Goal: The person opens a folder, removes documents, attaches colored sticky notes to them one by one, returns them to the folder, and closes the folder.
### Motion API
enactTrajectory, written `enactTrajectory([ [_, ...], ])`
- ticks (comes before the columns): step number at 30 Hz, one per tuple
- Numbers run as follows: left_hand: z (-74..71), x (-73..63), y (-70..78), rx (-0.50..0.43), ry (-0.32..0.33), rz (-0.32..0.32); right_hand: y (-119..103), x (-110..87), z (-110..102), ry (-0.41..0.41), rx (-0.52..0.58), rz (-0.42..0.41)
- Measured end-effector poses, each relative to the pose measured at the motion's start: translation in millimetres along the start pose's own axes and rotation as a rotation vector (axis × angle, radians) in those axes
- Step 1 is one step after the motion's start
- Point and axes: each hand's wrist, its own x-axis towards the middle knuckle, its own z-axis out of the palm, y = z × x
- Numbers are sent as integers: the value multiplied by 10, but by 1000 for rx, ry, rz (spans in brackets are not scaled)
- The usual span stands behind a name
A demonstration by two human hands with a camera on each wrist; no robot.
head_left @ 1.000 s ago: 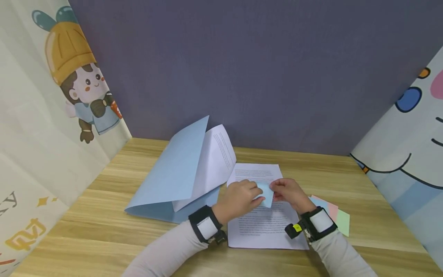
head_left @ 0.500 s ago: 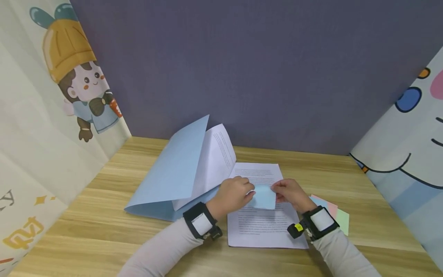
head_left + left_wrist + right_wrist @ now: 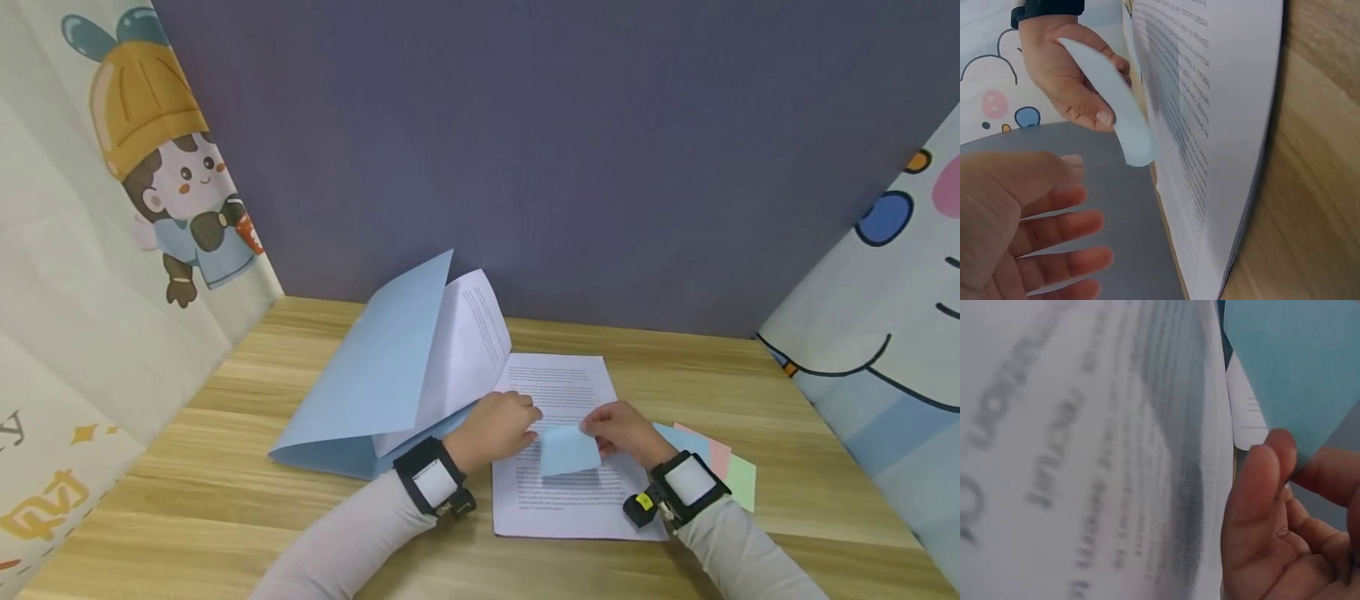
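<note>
My right hand pinches a light blue sticky note by its upper right corner, between thumb and fingertips. The note is held over the middle of a printed sheet, and its shadow falls on the text. Seen from the left wrist, the blue note curves along its length and stands off the page. My left hand hovers at the sheet's left side, just left of the note. Its fingers are loosely spread and hold nothing.
At left a light blue folder stands partly raised, with curled printed pages inside. Right of the sheet lie blue, pink and green notes, partly behind the right wrist. A dark panel closes off the back.
My left hand has let go of the blue note and drawn back left. My right hand has lowered it toward the near side of the sheet, and the whole note now shows.
</note>
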Motion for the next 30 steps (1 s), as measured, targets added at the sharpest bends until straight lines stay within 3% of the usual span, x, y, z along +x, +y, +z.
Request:
enactTrajectory([
  [7, 92, 50, 14, -26, -145, -10, 65, 22, 77, -23, -39, -22],
  [12, 108, 74, 55, -52, -205, -2, 54, 19, 108, -20, -57, -1],
  [22, 132, 57, 148, 20, -220, 138, 2, 0, 134, 5, -119, 32],
  [26, 149, 56, 163, 25, -216, 141, -7, 13, 146, 22, -152, 40],
  [30, 165, 43, 155, 11, -236, 91, -18, 20, 171, 33, -199, 29],
])
